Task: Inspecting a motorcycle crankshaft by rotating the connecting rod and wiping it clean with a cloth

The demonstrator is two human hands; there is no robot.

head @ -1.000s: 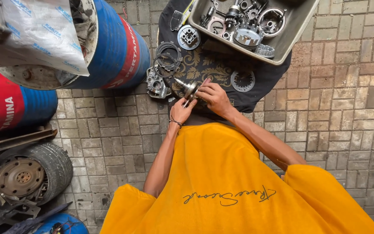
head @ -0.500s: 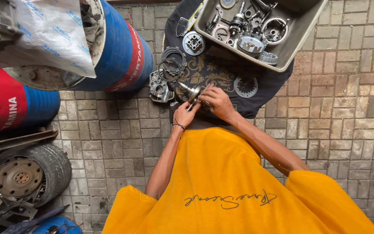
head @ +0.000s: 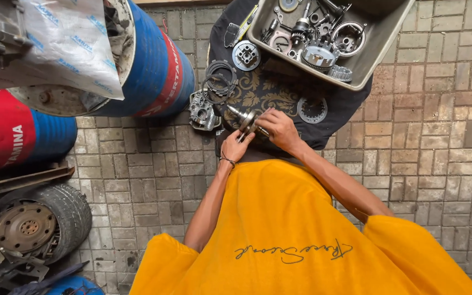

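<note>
Over the dark patterned cloth [head: 279, 93] on the brick floor, we clamp both hands on a metal shaft [head: 245, 121], left hand [head: 236, 146] beneath its near end, right hand [head: 277, 129] beside it, its long axis running up-left toward the ring stack [head: 219, 82].

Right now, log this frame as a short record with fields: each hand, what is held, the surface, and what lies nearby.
left hand: grips the metal shaft assembly from below
right hand: on the same assembly, fingers at its right side
surface: dark patterned cloth spread on brick paving
on the cloth: stack of clutch rings, toothed disc, small engine casing at its edge
tray: grey plastic tray full of metal engine parts
left of frame: blue drum, wheel with tyre
</note>
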